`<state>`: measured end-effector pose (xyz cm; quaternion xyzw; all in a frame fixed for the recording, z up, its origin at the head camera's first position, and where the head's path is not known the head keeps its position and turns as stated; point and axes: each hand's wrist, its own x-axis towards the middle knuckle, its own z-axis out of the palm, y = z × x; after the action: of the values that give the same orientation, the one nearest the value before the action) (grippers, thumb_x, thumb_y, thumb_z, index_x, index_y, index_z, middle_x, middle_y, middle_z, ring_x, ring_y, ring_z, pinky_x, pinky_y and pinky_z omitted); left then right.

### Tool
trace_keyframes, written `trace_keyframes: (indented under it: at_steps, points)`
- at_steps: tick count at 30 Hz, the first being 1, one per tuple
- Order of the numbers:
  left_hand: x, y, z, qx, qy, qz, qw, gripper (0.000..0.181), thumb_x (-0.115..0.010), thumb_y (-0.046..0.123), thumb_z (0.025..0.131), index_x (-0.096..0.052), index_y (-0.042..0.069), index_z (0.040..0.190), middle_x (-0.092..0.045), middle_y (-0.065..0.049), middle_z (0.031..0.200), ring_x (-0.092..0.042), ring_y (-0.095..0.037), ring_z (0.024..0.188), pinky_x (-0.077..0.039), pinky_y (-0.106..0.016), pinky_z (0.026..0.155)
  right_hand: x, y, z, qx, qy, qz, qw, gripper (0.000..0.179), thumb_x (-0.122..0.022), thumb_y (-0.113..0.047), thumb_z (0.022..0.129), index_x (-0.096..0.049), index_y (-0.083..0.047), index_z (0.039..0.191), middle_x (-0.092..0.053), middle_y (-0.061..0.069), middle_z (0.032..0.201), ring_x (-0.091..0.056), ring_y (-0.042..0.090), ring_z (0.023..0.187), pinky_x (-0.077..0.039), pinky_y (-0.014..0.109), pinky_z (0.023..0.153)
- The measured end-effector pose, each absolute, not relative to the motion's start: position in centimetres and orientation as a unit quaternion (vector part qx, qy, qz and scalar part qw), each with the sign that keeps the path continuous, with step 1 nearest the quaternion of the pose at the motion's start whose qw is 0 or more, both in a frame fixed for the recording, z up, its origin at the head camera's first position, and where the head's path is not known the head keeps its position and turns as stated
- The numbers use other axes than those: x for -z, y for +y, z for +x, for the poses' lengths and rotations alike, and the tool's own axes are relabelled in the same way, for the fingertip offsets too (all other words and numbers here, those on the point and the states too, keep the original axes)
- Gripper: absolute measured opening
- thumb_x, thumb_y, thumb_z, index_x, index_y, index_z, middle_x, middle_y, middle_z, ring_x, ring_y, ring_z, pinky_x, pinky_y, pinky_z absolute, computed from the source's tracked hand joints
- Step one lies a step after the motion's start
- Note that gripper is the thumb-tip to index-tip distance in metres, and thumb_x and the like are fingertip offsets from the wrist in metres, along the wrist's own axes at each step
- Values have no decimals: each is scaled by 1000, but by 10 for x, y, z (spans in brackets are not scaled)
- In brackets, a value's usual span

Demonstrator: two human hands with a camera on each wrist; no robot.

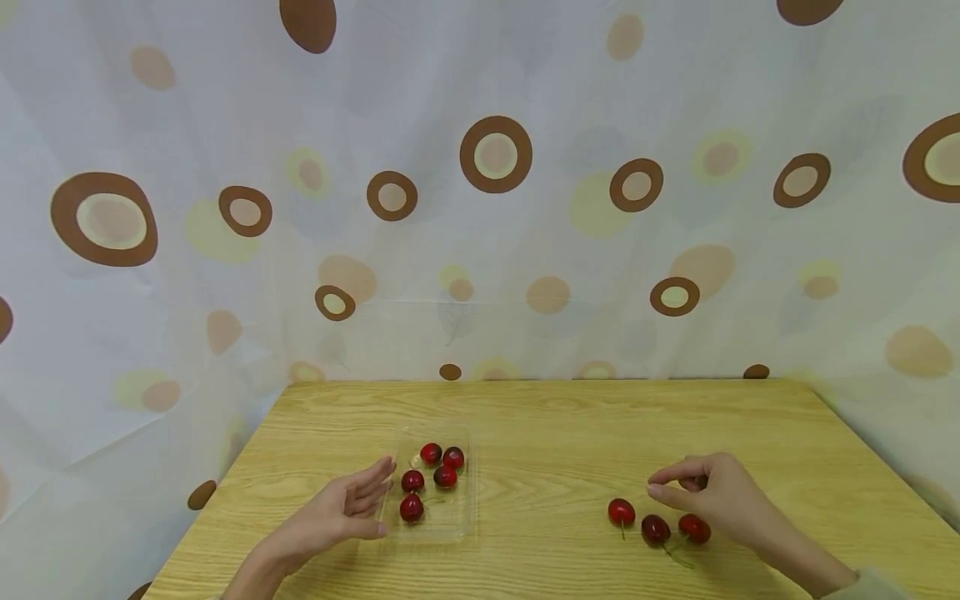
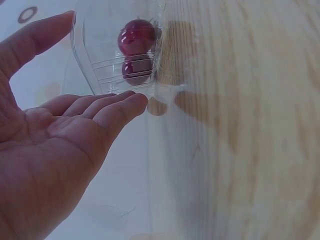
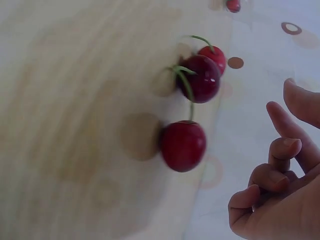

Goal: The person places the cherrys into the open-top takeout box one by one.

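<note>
Right grip (image 1: 716, 493) near three cherries (image 1: 656, 530)

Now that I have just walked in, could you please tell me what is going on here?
A person has both hands at a wooden table. The left hand, fingers extended, is at the side of a clear plastic tray with five cherries in it. The right hand holds nothing and is close to three loose cherries lying outside the tray, stems on.

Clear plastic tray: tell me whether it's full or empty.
Partly filled: in the head view, five round, glossy red cherries lie inside the clear rectangular plastic tray, leaving its near right corner bare.
</note>
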<state>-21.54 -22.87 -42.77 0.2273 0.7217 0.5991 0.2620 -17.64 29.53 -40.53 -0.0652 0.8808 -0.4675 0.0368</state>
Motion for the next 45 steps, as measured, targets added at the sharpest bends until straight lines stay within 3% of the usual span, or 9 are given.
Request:
trace_keyframes:
  at_steps: [4,7,10,13,18,26,30,33,45]
  points:
    - [428,-229,-215,-599,722,226,264,90,-66,5,103,-1,-6,166,-2,-28,171,-10,-52,154,-24,-64,120,419,304,-164,461,883,-69,58,24,-83,-20,93,-83,-1,106,-41,-2,66,-36,9,59,-36,27,53]
    - [428,-230,-215,-599,722,224,264,90,-66,5,103,-2,-5,166,-2,-28,171,-10,-51,154,-24,-64,120,428,309,-156,456,883,-78,75,22,-82,-20,94,-83,-2,107,-55,0,72,-44,9,62,-41,25,56]
    - [428,-230,-215,-599,723,224,263,90,-66,5,103,-2,-5,166,-2,-28,171,-10,-51,154,-24,-64,120,433,313,-151,441,890,-79,86,22,-81,-23,95,-83,-5,108,-71,3,90,-53,8,74,-46,24,61]
    - [428,-229,-216,-599,723,223,263,91,-66,5,103,-1,-5,166,-2,-28,171,-10,-51,154,-23,-64,120,437,317,-149,437,891,-77,99,27,-80,-24,96,-82,-2,112,-76,8,107,-59,9,85,-50,24,68]
    - [428,-229,-216,-599,722,223,264,90,-66,5,103,-1,-5,166,-2,-28,171,-9,-51,154,-23,-64,120,442,322,-147,441,888,-77,105,32,-81,-23,96,-80,3,115,-76,12,112,-59,8,90,-51,23,71]
    - [429,-229,-214,-599,720,229,266,91,-65,5,104,0,-6,165,-1,-28,171,-9,-52,154,-28,-62,120,445,329,-145,418,900,-71,101,25,-80,-23,97,-82,-3,111,-76,11,111,-61,15,97,-52,24,73]
    - [428,-228,-215,-598,723,228,262,91,-66,5,103,0,-6,165,-1,-28,171,-10,-52,154,-26,-62,120,443,332,-143,416,902,-67,95,26,-80,-23,96,-82,-2,111,-68,6,88,-53,9,81,-43,24,63]
    - [426,-228,-215,-596,726,224,260,91,-66,5,103,-1,-6,165,-3,-28,171,-11,-51,154,-24,-63,120,442,334,-143,433,894,-63,100,28,-79,-21,96,-80,2,113,-46,-2,73,-41,8,67,-33,26,56]
    - [426,-228,-215,-594,727,228,258,90,-66,5,103,-1,-7,165,-2,-29,170,-11,-52,154,-24,-62,120,441,343,-139,375,925,6,62,26,-83,-29,94,-83,-8,108,-43,-1,75,-41,12,73,-34,27,63]
